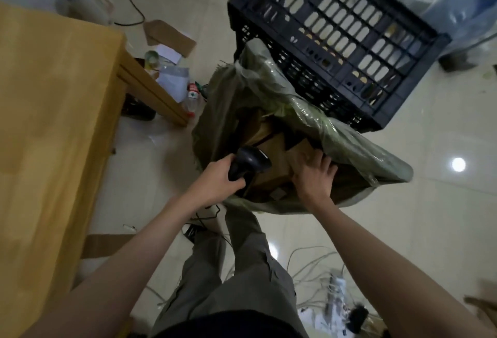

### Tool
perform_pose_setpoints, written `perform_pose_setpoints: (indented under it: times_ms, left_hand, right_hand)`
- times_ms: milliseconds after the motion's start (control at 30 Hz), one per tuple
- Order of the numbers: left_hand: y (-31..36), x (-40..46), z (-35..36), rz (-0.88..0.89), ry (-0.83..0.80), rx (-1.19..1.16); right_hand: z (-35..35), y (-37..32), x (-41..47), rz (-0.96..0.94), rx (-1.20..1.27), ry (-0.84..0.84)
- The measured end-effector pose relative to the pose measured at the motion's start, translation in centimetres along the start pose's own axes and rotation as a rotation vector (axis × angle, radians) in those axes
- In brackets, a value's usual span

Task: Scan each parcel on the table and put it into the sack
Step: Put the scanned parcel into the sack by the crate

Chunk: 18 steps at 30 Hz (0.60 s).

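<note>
Both hands are working over the sack mouth. Left hand [219, 179] is gripping the scanner [248, 163], fingers curled round its handle, head pointing into the sack [363, 157]. Right hand [313, 176] is lying flat on a brown parcel [277, 171] inside the sack, fingers spread and fairly straight, pressing or steadying rather than pinching; whether the thumb is hooking an edge I cannot tell. That parcel is sitting just under and between the two hands, touching the right palm, with the scanner just beside it on the left. More cardboard is showing deeper in the sack, behind the top parcel; count unclear. Step looks like the drop-off: a parcel is going in or being seated among the others, scan probably already done, though that is a guess. Next move, as I read it: right hand needs to let go and come up out of the sack, then swing left to the table [53, 122] for another parcel, scanner staying in the left hand. No parcel is showing on the visible part of the table, so the task may be near its end, but the far part is out of frame. Outward: sack is standing on the tiled floor by the person's leg, its rim leaning against a black crate [336, 28]. Loose cables [309, 265] are lying on the floor near the feet, a trip risk when turning.
</note>
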<state>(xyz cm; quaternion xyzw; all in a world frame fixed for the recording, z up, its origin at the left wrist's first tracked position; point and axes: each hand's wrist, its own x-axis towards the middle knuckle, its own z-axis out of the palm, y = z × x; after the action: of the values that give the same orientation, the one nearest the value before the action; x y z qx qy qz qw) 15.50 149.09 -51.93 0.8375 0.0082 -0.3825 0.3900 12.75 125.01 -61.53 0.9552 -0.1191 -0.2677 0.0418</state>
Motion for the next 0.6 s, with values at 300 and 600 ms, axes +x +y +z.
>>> perform_pose_setpoints:
  times_ms: [300, 600]
  left_hand:
    - [0.9, 2.4, 0.1, -0.01, -0.041, 0.056]
    - [1.4, -1.9, -7.0, 0.023, 0.112, -0.012]
  right_hand:
    - [1.0, 1.3, 1.8, -0.059, 0.089, -0.385]
    - [-11.5, -5.5, 0.0, -0.365, 0.176, -0.372]
